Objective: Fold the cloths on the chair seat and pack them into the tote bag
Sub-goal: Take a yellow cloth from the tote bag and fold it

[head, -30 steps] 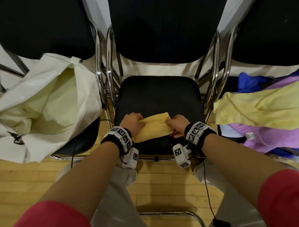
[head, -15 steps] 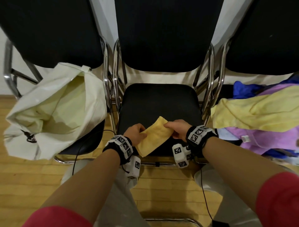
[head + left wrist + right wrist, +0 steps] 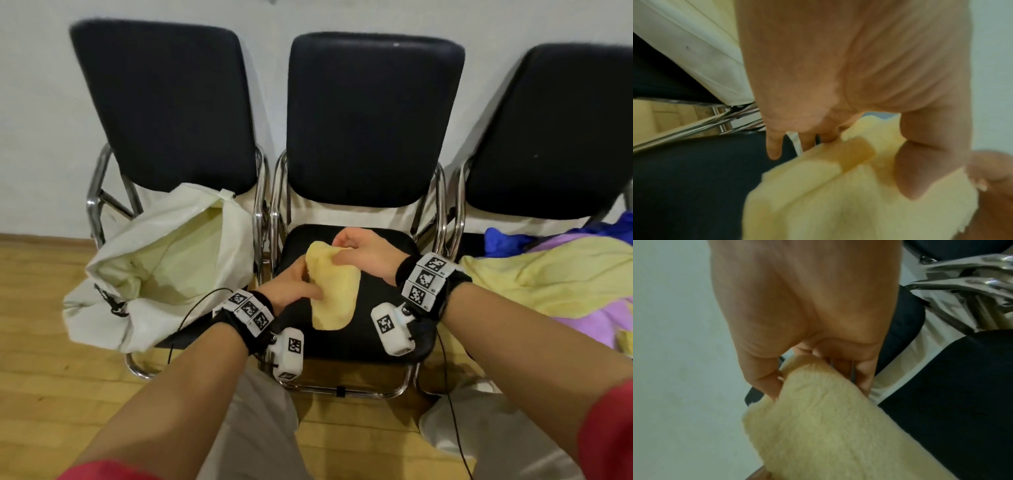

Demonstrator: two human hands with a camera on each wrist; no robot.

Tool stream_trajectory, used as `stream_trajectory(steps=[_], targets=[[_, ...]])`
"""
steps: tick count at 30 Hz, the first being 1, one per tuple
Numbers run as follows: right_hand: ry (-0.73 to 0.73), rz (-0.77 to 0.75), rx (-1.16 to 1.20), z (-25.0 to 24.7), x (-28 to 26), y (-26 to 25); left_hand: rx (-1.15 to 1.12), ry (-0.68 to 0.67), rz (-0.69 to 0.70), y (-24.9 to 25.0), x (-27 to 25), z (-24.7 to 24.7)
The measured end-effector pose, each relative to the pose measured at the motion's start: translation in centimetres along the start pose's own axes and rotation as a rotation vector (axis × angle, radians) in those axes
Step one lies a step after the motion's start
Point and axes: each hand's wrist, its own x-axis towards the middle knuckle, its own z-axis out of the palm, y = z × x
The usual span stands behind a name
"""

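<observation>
A folded yellow cloth hangs upright above the black seat of the middle chair. My right hand pinches its top edge, thumb on one side and fingers on the other; the right wrist view shows the cloth caught between them. My left hand grips the cloth's left side, and in the left wrist view the thumb presses on the cloth. The white tote bag lies open on the left chair, its mouth facing me.
A heap of yellow, purple and blue cloths covers the right chair's seat. Chrome chair frames stand between the seats. Three black backrests line the wall. Wooden floor lies below, with my knees near the seat's front.
Both hands have lifted the folded cloth off the seat and turned it from lying flat to hanging upright. The head view has tilted up.
</observation>
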Motion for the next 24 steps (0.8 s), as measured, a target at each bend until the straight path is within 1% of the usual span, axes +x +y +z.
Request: stream_trajectory(steps=[3, 7, 10, 13, 16, 19, 21, 24], targets=[[0.007, -0.046, 0.039, 0.6, 0.6, -2.9, -0.063, 0.001, 0.040, 2.0, -2.3, -1.9], [0.078, -0.075, 0.140, 2.8, 2.3, -5.9, -0.076, 0.051, 0.079, 3.6, -5.3, -4.1], [0.147, -0.071, 0.233, 5.3, 3.8, -7.8, -0.066, 0.152, 0.116, 4.1, -7.2, -5.5], [0.173, -0.003, 0.364, 8.2, 5.7, -9.4, -0.068, 0.289, 0.139, 3.9, -8.6, -7.3], [0.111, 0.084, 0.516, 10.8, 7.4, -11.1, -0.094, 0.393, 0.139, 3.3, -9.7, -9.4], [-0.018, 0.071, 0.612, 12.8, 8.4, -12.5, -0.182, 0.460, 0.126, 2.6, -10.8, -11.8], [-0.128, 0.030, 0.594, 13.7, 8.8, -12.8, -0.274, 0.478, 0.127, 2.3, -11.5, -13.1], [-0.299, -0.044, 0.498, 14.6, 9.6, -12.4, -0.350, 0.500, 0.107, 1.9, -12.0, -15.2]])
